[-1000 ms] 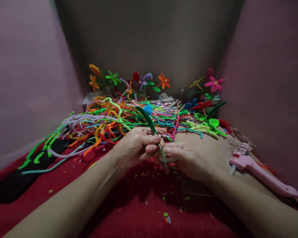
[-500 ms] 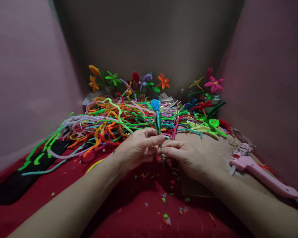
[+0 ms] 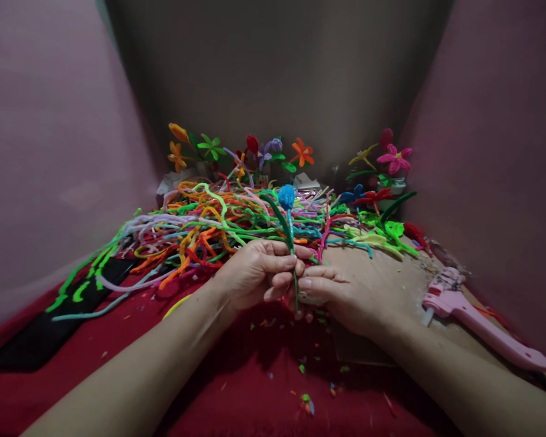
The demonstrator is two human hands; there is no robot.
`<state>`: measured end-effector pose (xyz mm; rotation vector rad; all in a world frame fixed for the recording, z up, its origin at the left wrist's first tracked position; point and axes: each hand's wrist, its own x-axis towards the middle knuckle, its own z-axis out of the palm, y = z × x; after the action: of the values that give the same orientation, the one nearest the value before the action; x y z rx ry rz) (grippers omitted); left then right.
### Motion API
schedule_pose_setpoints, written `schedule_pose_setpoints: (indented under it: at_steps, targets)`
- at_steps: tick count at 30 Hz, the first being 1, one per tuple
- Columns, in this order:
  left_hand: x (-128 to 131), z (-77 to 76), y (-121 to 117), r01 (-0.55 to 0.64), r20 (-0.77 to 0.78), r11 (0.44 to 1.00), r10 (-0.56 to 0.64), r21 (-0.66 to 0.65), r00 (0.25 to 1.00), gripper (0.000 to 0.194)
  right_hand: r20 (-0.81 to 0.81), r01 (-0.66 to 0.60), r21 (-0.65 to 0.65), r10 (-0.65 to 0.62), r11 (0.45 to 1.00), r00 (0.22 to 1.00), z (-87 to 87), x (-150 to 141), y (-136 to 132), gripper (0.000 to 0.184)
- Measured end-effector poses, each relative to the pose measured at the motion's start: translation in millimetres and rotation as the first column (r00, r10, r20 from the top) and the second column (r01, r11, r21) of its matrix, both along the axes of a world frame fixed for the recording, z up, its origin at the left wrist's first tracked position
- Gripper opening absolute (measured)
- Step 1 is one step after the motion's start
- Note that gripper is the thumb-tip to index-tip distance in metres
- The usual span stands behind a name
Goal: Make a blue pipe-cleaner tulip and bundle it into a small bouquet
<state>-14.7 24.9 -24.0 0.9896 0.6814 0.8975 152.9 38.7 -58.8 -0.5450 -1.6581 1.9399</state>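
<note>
A blue pipe-cleaner flower (image 3: 286, 197) stands nearly upright in the middle, its bud at the top of a thin stem wrapped in something shiny and green. A long dark green leaf (image 3: 276, 213) lies against the stem and curves out to the left. My left hand (image 3: 259, 273) pinches the stem just below the leaf between thumb and fingers. Close beside it, my right hand (image 3: 339, 294) is closed around a pale roll of tape (image 3: 312, 298), mostly hidden by the fingers. The right fingertips are by the lower stem, which points down between both hands.
A tangled heap of colourful pipe cleaners (image 3: 200, 221) spreads behind my hands. Finished flowers (image 3: 303, 152) stand along the back. To the right, a pink glue gun (image 3: 477, 318) rests on a cardboard sheet (image 3: 368, 261). Scraps dot the red cloth (image 3: 255, 388); a black strip (image 3: 31, 346) lies left.
The flower has turned between my fingers: its leaf swung in front of the stem and now shows on the left, with the bud upright. Both hands stay close together; the view shifted slightly.
</note>
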Motion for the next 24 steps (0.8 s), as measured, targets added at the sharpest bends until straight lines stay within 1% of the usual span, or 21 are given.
schedule_pose_setpoints:
  at_steps: [3,6,7,8,10,11,12,13,16,18,20,21,23,24]
  targets:
    - [-1,-3.4,2,0.028,0.001,1.000,-0.028,-0.006,1.000,0.022,0.102,0.017,0.083,-0.025,0.996,0.994,5.8,2,1,0.022]
    - [-2,-4.9,4,0.009,-0.037,1.000,-0.009,-0.016,0.999,0.023,0.246,0.071,0.205,-0.122,0.976,0.962,16.5,2,-2,0.026]
    - [-3,-5.0,5,-0.001,-0.053,1.000,0.000,-0.016,0.999,0.023,0.284,0.095,0.269,-0.173,0.959,0.943,19.6,2,-3,0.027]
    - [-4,-4.9,6,-0.010,-0.073,1.000,0.009,-0.013,0.997,0.024,0.306,0.121,0.347,-0.234,0.930,0.923,21.9,1,-5,0.028]
    - [-5,-4.9,8,-0.023,-0.117,1.000,0.023,-0.005,0.993,0.024,0.306,0.160,0.500,-0.347,0.851,0.887,23.9,0,-8,0.028]
    - [-5,-5.2,8,-0.026,-0.137,1.000,0.025,-0.004,0.990,0.024,0.291,0.168,0.552,-0.378,0.816,0.879,23.5,0,-9,0.027]
    - [-4,-6.1,8,-0.027,-0.152,1.000,0.025,-0.008,0.988,0.024,0.273,0.177,0.581,-0.395,0.795,0.877,22.2,0,-10,0.026]
    - [-4,-7.5,9,-0.026,-0.157,1.000,0.023,-0.016,0.987,0.023,0.259,0.185,0.587,-0.400,0.788,0.879,20.3,-1,-10,0.026]
    - [-2,-15.2,12,-0.036,-0.161,0.999,0.029,-0.038,0.986,0.022,0.266,0.209,0.569,-0.418,0.795,0.869,12.7,-2,-8,0.027]
    - [-1,-20.5,14,-0.064,-0.218,0.998,0.058,-0.024,0.974,0.019,0.303,0.211,0.549,-0.428,0.809,0.851,8.3,-3,-4,0.028]
    - [1,-21.2,16,-0.091,-0.287,0.996,0.087,-0.001,0.954,0.018,0.325,0.199,0.539,-0.420,0.818,0.847,5.7,-4,-1,0.027]
    - [1,-18.4,16,-0.108,-0.319,0.994,0.106,0.010,0.942,0.020,0.331,0.188,0.539,-0.412,0.821,0.849,5.1,-4,0,0.027]
    - [-1,-6.3,12,-0.157,-0.383,0.987,0.161,0.042,0.910,0.026,0.340,0.179,0.541,-0.408,0.822,0.847,4.8,-4,2,0.025]
    - [-3,2.1,7,-0.216,-0.490,0.972,0.236,0.097,0.839,0.028,0.348,0.177,0.537,-0.407,0.825,0.844,4.9,-4,3,0.025]
